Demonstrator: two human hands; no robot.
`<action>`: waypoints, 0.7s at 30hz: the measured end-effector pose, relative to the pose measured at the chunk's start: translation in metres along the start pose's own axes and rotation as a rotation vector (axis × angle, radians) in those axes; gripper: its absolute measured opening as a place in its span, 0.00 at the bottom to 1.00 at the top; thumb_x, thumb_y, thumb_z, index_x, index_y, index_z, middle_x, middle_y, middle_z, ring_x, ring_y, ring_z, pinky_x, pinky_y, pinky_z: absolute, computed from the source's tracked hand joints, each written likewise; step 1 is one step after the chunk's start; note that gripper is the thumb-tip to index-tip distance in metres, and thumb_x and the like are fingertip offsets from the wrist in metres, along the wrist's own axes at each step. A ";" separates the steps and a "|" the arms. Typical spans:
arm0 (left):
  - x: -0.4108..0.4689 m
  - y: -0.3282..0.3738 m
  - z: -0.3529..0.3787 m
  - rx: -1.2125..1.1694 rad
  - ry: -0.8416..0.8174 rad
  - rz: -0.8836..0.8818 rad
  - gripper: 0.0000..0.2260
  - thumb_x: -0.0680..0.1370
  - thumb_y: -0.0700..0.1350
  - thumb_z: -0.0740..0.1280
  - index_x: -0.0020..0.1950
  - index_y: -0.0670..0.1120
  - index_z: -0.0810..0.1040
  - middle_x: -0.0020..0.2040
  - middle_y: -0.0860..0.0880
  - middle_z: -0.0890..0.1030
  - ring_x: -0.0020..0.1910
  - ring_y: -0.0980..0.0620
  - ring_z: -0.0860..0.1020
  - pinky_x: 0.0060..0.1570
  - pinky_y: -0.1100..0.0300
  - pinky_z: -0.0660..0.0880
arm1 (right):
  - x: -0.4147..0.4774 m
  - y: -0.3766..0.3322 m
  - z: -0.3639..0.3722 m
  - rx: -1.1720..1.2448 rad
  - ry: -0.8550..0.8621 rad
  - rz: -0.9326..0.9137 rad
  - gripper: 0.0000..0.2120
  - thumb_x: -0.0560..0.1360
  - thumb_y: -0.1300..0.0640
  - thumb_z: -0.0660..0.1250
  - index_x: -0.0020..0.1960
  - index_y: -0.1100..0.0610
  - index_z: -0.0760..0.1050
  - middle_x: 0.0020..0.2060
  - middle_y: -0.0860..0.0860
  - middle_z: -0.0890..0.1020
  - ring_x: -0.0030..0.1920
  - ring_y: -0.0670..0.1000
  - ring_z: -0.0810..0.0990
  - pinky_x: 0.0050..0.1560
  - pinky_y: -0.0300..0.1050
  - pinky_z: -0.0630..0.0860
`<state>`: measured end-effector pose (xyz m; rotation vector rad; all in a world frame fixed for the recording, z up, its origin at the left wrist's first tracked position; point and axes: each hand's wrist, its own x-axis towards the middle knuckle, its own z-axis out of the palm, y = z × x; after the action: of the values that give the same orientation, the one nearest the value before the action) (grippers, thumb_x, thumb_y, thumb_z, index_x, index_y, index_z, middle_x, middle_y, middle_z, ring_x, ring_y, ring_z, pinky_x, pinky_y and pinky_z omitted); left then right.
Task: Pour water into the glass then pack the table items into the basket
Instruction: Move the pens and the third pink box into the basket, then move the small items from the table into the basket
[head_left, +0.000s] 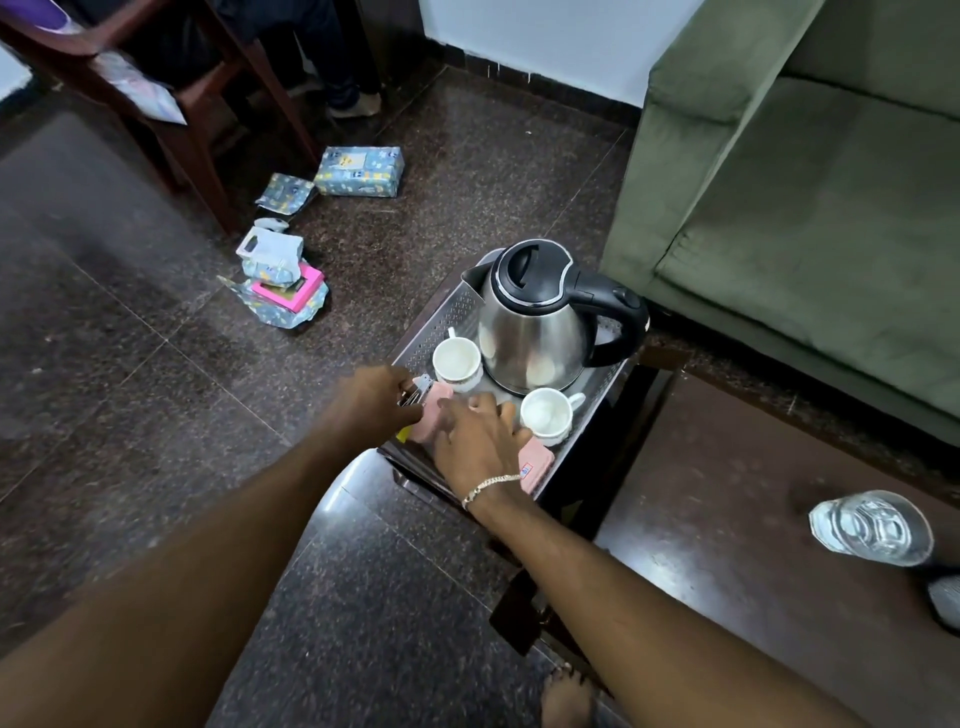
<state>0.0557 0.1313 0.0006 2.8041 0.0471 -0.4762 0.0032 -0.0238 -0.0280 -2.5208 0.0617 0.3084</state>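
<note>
Left hand (382, 400), frame centre: curled round metal utensils (415, 393) at basket (441, 322) edge. Right hand (475, 441): fingers spread over pink packet (537, 465). Basket holds kettle (535, 332), two cups (457, 361). Water glass (872, 527): lower right, on table (701, 519).

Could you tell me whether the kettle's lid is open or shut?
Shut: the black lid lies flat on the upright kettle.

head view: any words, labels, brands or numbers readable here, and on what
Nothing legible.
Label on the pink packet: red and blue print, too blurred to read.
Wrapping on the wrapped box on the floor: printed pattern, too small to read.
On the kettle: no lettering shows.
</note>
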 end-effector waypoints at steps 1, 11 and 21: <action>0.000 0.001 0.003 0.006 0.004 -0.003 0.09 0.73 0.47 0.76 0.46 0.44 0.80 0.41 0.44 0.83 0.39 0.44 0.79 0.30 0.59 0.67 | -0.005 0.008 -0.006 0.025 0.025 -0.011 0.14 0.74 0.49 0.66 0.59 0.43 0.78 0.58 0.49 0.74 0.59 0.57 0.68 0.54 0.56 0.66; 0.000 0.015 0.023 0.101 0.009 -0.023 0.08 0.72 0.46 0.74 0.44 0.42 0.81 0.42 0.40 0.83 0.42 0.39 0.82 0.39 0.53 0.77 | -0.077 0.083 -0.055 0.146 0.219 -0.035 0.16 0.75 0.48 0.66 0.62 0.46 0.78 0.55 0.48 0.75 0.53 0.54 0.72 0.49 0.55 0.72; -0.031 0.054 0.040 0.203 0.318 0.099 0.26 0.75 0.59 0.69 0.64 0.40 0.75 0.59 0.38 0.77 0.55 0.34 0.77 0.52 0.42 0.77 | -0.144 0.193 -0.108 0.282 0.320 0.092 0.13 0.77 0.52 0.70 0.62 0.50 0.79 0.52 0.47 0.75 0.52 0.53 0.76 0.55 0.56 0.75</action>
<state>0.0177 0.0687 -0.0105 3.0360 -0.0770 -0.0080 -0.1362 -0.2472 -0.0155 -2.2669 0.3245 -0.0685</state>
